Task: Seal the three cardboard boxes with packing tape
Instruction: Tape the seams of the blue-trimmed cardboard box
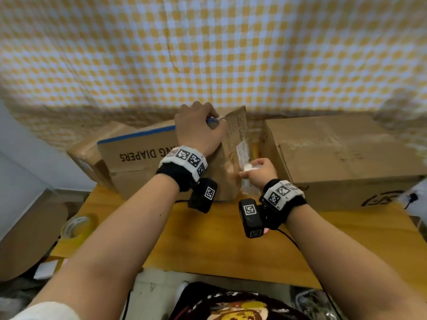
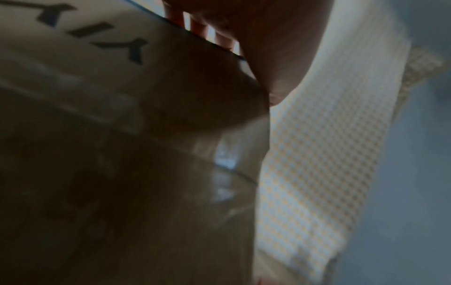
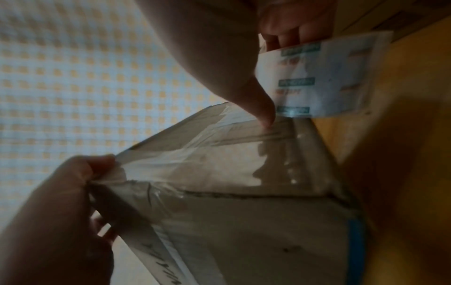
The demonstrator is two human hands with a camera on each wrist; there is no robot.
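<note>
Here, from the head, three boxes sit on the table [image 1: 231, 245]. The left hand [image 1: 198, 128] grips the top edge of the middle box [image 1: 143, 158], curled over it. The right hand [image 1: 260, 172] holds a tape roll [image 1: 250, 167] at that box's side.

At the left wrist, fingers [image 2: 222, 38] hook over the box edge.

At the right wrist, the thumb [image 3: 253, 104] presses clear tape [image 3: 195, 160] on the box, and the fingers hold the roll.
</note>
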